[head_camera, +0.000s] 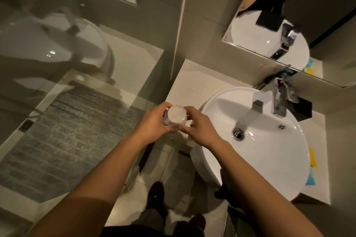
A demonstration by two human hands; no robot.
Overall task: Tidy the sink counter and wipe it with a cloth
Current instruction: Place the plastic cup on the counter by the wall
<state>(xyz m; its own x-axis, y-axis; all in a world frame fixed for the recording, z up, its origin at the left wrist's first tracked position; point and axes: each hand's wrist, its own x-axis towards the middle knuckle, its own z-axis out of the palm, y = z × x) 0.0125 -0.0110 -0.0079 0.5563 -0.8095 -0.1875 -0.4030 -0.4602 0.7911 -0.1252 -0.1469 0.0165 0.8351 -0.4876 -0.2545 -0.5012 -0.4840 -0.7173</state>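
**Cup in both hands at the tabletop's edge**

Both hands together on one thing: left hand (154, 121) wraps the cup (176, 116) from 9 o'clock, right hand (200, 129) pinches it from 3 o'clock. It is clear and wrapped in thin film, seen from above, so I cannot tell whether anything is inside. It is off the surface, over the tabletop's (192, 81) near-left corner.

Risks as I judge them:
- Film looks slick. If my fingers slide on it, the cup drops, and half of what lies beneath is floor (154, 184), not tabletop. A hard tile landing.
- Droplets glint on the tabletop at 12 o'clock from the cup. Setting it down there puts it on a wet patch I must wipe later.
- The sink (260, 159) rim sits just beside my right hand at 3 o'clock; a careless swing knocks against it.

Surface: pale, smooth stone, narrow strip left of the sink. Tap (279, 100) at the sink's 12 o'clock, a black object behind it. Yellow and blue cloth (312, 169) at the sink's 3 o'clock, well apart from my hands.

Room: small, dim bathroom. Mirror (327, 25) at 1 o'clock, glass panel (57, 82) at 9 o'clock with a dark mat behind it.
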